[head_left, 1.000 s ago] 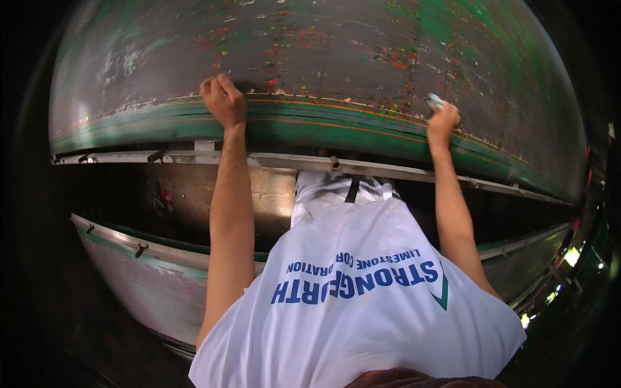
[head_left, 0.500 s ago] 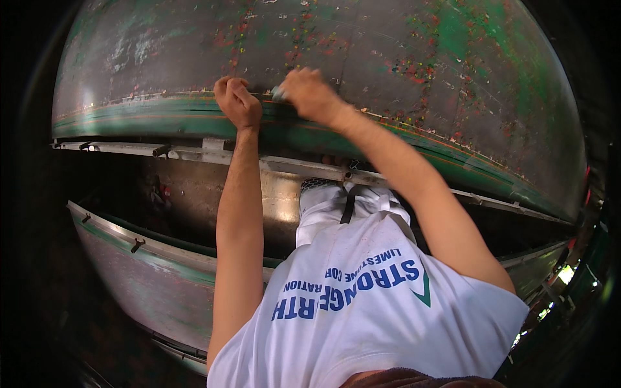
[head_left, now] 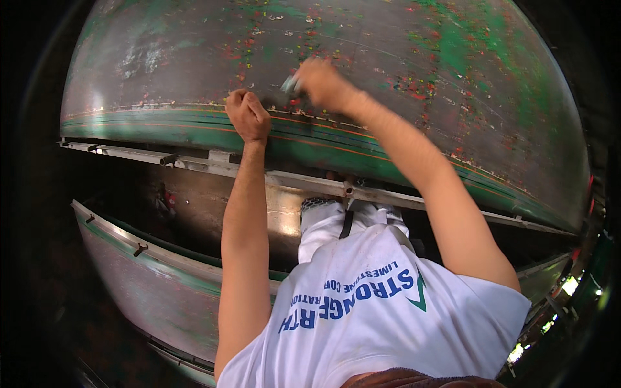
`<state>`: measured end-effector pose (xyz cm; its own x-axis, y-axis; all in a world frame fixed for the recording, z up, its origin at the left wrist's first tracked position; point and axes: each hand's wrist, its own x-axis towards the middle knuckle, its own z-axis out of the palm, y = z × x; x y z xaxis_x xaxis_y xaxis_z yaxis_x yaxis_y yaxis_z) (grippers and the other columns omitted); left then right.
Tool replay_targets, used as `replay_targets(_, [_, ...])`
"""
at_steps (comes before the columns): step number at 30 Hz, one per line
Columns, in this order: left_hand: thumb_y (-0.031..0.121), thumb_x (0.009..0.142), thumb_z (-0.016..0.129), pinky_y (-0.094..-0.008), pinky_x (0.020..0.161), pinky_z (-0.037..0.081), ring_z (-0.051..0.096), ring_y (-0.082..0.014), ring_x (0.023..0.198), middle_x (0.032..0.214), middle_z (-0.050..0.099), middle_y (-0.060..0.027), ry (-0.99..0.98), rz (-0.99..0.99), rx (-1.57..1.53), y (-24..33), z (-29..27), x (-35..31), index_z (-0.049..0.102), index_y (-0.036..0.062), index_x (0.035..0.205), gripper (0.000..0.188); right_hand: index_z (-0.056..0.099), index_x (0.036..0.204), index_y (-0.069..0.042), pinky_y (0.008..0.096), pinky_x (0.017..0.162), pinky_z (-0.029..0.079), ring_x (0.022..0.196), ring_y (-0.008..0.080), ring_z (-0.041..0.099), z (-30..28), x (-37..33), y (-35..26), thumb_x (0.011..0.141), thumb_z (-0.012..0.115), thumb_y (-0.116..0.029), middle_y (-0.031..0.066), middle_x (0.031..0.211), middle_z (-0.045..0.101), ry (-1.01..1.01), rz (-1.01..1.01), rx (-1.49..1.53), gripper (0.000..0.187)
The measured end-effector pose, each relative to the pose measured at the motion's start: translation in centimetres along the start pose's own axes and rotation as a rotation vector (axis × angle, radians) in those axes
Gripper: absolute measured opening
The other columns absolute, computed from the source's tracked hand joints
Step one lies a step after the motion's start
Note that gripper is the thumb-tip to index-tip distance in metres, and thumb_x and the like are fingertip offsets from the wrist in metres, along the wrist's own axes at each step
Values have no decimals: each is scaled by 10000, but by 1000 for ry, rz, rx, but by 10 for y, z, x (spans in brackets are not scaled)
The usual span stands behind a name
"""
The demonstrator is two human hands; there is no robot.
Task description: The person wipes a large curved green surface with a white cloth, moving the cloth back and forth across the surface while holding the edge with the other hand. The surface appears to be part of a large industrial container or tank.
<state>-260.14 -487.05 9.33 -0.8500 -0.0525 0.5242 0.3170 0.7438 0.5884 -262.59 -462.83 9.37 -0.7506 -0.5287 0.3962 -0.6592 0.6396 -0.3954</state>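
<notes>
Both of my hands are over the near edge of a long grey tabletop (head_left: 194,71) covered in paint specks. My left hand (head_left: 249,118) is closed, thumb against curled fingers, at the green striped border (head_left: 174,121). Anything inside that grip is hidden. To its right and a little farther in, my right hand (head_left: 326,85) is closed around a small pale blue piece (head_left: 290,84) that pokes out on its left side. Motion smears this hand, so the piece's kind does not show.
A metal rail (head_left: 291,182) with short pegs runs along the table's near side, in front of my body. Behind me at the left stands a second similar table (head_left: 162,284), with a bare walkway floor (head_left: 213,200) between. Red and green paint patches mark the tabletop.
My right hand has moved farther in over the tabletop and slightly right, carrying the pale blue piece. My left hand has shifted a little right and nearer. The whole view has moved slightly.
</notes>
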Motion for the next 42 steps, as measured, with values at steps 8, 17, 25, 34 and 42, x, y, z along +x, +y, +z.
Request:
replay_targets(8, [267, 1125, 416, -508, 697, 451, 584, -373, 728, 735, 590, -107, -189, 15, 78, 3, -1, 2, 558, 60, 638, 548, 662, 1038, -71, 491, 844, 441, 993, 326, 588, 8, 43, 49, 976, 528, -210, 160, 1083, 607, 39, 298, -790, 203])
replay_targets(17, [251, 1121, 414, -487, 651, 448, 577, -364, 681, 681, 568, -105, -237, 31, 123, 7, -3, 3, 560, 67, 647, 529, 698, 1058, -58, 499, 817, 508, 990, 362, 643, -18, 61, 144, 894, 675, -164, 175, 1067, 656, 97, 207, -486, 197])
replay_targets(25, [267, 1131, 395, -494, 661, 447, 572, -375, 681, 667, 542, -115, -232, 8, 137, 8, -2, 1, 549, 59, 656, 541, 692, 1102, -32, 509, 853, 510, 1055, 342, 662, 3, 101, 135, 884, 720, -215, 162, 1095, 671, 6, 308, -590, 287])
replay_targets(34, [295, 1142, 381, -514, 655, 446, 585, -412, 684, 700, 584, -160, -254, -43, 154, 1, -1, 2, 573, 32, 677, 568, 659, 1008, -64, 441, 799, 471, 944, 294, 629, -48, -136, -89, 927, 633, -239, 120, 1015, 645, -200, -176, 116, 195])
replay_targets(42, [347, 1154, 360, -495, 659, 445, 584, -408, 689, 697, 582, -159, -304, -126, 192, 7, 0, 2, 564, 20, 678, 613, 629, 1168, -50, 539, 879, 441, 1032, 402, 586, -182, -158, 208, 952, 571, -82, 182, 1122, 610, 187, 708, -524, 226])
